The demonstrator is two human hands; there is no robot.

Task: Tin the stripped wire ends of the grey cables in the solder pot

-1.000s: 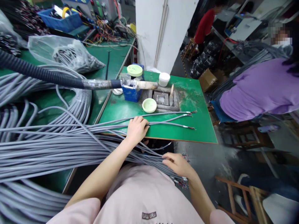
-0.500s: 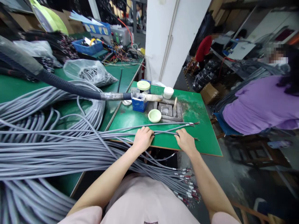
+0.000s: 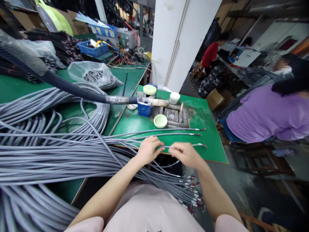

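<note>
Cables [image 3: 48,158] lie bundled left of the left hand [image 3: 147,150], which pinches one grey cable [image 3: 196,144]; the right hand [image 3: 185,154] grips it just beside. Probably best to hold it taut, stripped end [image 3: 204,146] flat on the table [image 3: 214,140] rightward.

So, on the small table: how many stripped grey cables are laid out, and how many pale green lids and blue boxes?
cables: 3
pale green lids: 2
blue box: 1
Total: 6
</note>
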